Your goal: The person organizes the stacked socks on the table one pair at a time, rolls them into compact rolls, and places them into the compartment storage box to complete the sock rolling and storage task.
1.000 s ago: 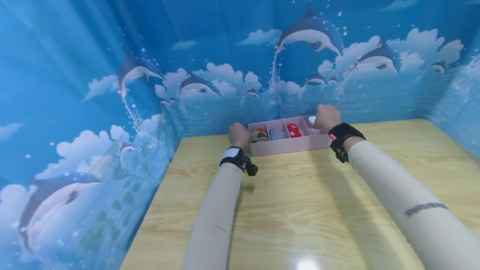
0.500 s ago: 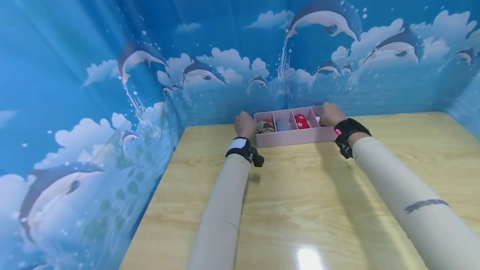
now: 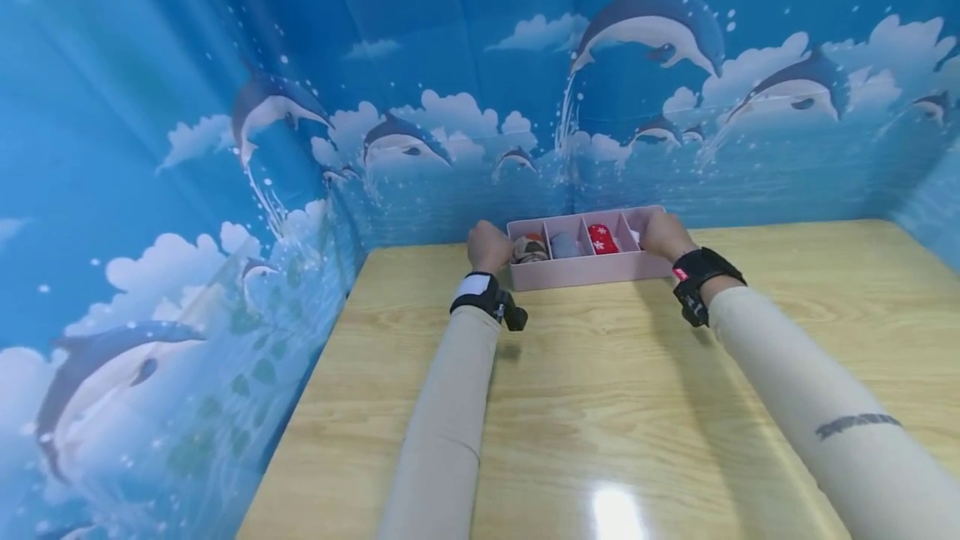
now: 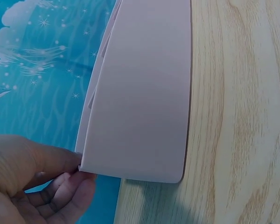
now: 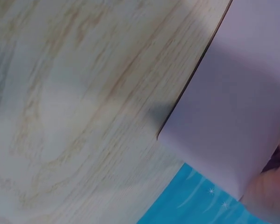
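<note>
A long pale pink divided box (image 3: 588,275) stands at the back of the table in the head view. Its compartments hold a camouflage-patterned cloth roll (image 3: 530,248), a grey roll (image 3: 564,246), a red roll with white flowers (image 3: 602,238) and something white (image 3: 636,237), mostly hidden by my right hand. My left hand (image 3: 489,247) pinches the rim at the box's left end; the left wrist view shows thumb and fingers (image 4: 60,161) at that corner. At the opposite end my right hand (image 3: 666,236) grips the rim, only its fingertips (image 5: 268,193) showing in the right wrist view.
A blue dolphin-print curtain (image 3: 450,140) hangs right behind the box and along the left side. The light wood table (image 3: 585,390) stretches in front, with a bright glare spot near its front. Both wrists wear black straps with cameras.
My right hand has come down from over the rightmost compartment to the box's right end, covering most of the white thing. The left hand stays at its end. The head view has shifted slightly.
</note>
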A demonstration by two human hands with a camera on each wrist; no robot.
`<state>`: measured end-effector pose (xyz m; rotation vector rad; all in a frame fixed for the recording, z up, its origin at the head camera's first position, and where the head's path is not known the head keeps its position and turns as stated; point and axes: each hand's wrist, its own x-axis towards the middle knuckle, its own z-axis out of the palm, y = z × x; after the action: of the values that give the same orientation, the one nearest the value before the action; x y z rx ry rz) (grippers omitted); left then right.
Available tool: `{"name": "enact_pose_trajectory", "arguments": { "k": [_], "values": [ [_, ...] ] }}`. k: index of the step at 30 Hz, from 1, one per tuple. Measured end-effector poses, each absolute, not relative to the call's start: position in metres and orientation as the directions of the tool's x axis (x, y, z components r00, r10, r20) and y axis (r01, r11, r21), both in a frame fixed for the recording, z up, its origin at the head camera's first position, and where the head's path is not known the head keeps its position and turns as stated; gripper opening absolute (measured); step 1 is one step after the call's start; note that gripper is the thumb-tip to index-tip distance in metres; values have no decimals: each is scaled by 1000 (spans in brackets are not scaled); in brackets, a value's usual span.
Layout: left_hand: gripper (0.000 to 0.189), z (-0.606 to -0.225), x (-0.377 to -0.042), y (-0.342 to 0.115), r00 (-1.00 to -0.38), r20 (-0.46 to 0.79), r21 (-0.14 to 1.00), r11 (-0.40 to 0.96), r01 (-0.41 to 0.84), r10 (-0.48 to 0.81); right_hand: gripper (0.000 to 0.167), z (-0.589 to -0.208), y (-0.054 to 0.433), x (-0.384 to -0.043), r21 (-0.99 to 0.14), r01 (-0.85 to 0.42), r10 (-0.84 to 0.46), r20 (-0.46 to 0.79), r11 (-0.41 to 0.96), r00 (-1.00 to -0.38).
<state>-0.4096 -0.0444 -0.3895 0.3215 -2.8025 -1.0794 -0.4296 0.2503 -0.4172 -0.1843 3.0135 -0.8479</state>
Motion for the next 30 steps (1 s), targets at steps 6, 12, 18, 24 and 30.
{"name": "enact_pose_trajectory", "arguments": {
  "k": [6, 12, 18, 24, 30],
  "values": [
    [42, -387, -412, -38, -974, 64, 650, 749, -124, -217, 29, -412, 260, -422, -577, -140, -151, 29, 804, -988],
    [40, -389, -411, -40, -968, 55, 670, 728, -145, -243, 33, -411, 258, -413, -584, -139, -148, 32, 800, -988],
    [42, -394, -409, -45, -964, 58, 677, 720, -153, -260, 27, -415, 244, -402, -499, -105, -61, 104, 860, -993],
    [32, -396, -410, -42, -961, 91, 664, 735, -137, -261, 29, -424, 232, -395, -387, -71, 26, 240, 919, -970],
    [31, -394, -407, -42, -963, 72, 664, 733, -149, -260, 27, -426, 230, -388, -394, -43, 73, 276, 918, -958]
  ]
}}
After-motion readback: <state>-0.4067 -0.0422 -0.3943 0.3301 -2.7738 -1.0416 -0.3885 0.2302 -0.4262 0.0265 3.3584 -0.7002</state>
